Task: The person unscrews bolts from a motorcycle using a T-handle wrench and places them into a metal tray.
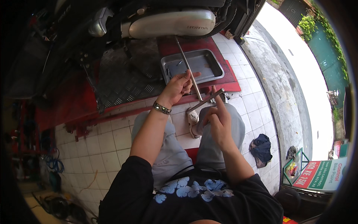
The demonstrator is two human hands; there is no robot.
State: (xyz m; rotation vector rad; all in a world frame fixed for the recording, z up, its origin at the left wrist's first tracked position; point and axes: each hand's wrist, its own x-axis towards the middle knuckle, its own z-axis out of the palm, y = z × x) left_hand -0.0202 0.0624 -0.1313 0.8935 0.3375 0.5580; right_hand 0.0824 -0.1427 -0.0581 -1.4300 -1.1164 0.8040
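Observation:
A long T-handle wrench (195,85) slants from the lower edge of a motorbike's silver cover (171,24) down toward my knees. My left hand (177,87) is closed loosely around its shaft, with the thumb along the metal and one finger pointing right. Beside the crossbar (205,101) is my right hand (220,121), its index finger stretched up against the bar and the other fingers curled without gripping it. The wrench's far tip is hidden at the cover's edge. Behind the shaft, a metal tray (203,64) holds a few small metal parts.
The motorbike stands over a red lift platform (233,80) with a dark tread plate (123,74). White floor tiles (108,145) surround it. A dark cloth (261,147) lies at the right, near a sign board (320,173). Blue hose (55,164) is coiled at the left.

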